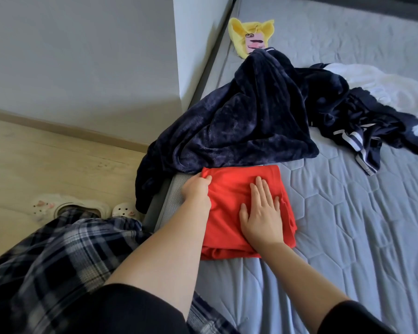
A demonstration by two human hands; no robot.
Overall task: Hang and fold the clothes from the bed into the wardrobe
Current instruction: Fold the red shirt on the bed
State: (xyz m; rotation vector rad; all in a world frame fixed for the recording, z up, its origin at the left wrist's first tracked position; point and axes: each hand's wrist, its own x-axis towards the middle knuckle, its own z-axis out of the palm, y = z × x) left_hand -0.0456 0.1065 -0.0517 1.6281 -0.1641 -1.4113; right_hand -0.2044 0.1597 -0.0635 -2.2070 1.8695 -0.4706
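Red garment [229, 189], folded: lying at the near edge of the bed [348, 213]. Left hand [195, 192] is pinching its far left corner; right hand [260, 213] is pressing flat on it, fingers straight. Navy robe [239, 121] is lying just beyond it.

No legible text, labels, brands or nos. anywhere in view. Nearest thing to a sign: pink phone case [253, 42] at far end of bed [348, 213], lying on yellow cloth [239, 32], w/ a dark printed cartoon-like mark, not letters. Navy garment [362, 138] on far right has white stripes only, no wording. Red folded garment [229, 189] near the bed's left edge is plain, no print or tag showing.
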